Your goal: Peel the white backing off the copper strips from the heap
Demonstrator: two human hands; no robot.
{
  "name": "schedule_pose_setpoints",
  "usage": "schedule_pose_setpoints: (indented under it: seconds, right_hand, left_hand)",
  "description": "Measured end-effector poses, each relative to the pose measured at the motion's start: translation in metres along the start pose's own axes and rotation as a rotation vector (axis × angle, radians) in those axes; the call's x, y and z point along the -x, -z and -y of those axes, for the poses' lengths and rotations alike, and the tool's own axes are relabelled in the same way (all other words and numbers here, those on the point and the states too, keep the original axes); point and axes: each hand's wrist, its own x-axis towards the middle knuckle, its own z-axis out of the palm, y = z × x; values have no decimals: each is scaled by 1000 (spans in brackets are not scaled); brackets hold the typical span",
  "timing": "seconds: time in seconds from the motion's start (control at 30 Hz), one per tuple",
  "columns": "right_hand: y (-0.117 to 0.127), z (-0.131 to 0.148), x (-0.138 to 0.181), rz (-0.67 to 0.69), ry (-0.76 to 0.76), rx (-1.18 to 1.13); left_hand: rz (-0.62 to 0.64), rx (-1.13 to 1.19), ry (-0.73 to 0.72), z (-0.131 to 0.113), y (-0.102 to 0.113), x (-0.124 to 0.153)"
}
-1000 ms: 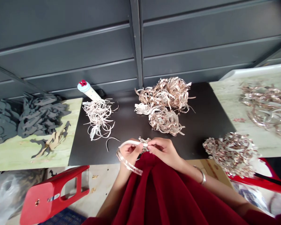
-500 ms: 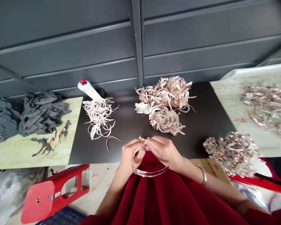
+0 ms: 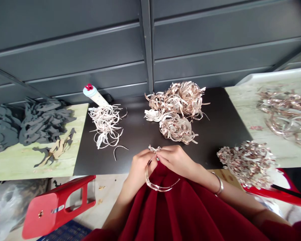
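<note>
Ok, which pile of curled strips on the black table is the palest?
The loose pile just below the red-capped bottle: its strips look off-white, while the larger heap to its right is coppery pink.

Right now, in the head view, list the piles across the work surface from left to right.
Dark grey cut shapes → pale strip tangle → rose-gold strip heap → rose-gold curls
</note>
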Motion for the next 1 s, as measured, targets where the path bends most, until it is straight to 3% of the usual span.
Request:
schedule_pose_setpoints:
  seconds: [0.13, 0.27, 0.43, 0.67, 0.8, 1.0]
  right_hand:
    - [-6, -4, 1, -53, -34, 57]
    - [-7, -10, -1, -85, -91, -43]
    - [5, -13, -4, 12, -39, -178]
    - [8, -6, -7, 121, 28, 129]
    - [2, -8, -8, 51, 52, 185]
    - [0, -13, -4, -78, -103, -108]
  left_hand:
    - [8, 27, 15, -2, -5, -2]
    - [-29, 80, 44, -1, -6, -3]
    - [-82, 93, 65, -1, -5, -2]
    - [-20, 37, 42, -3, -4, -2]
    - [-4, 41, 25, -4, -3, -4]
    - [-83, 48, 102, -3, -4, -5]
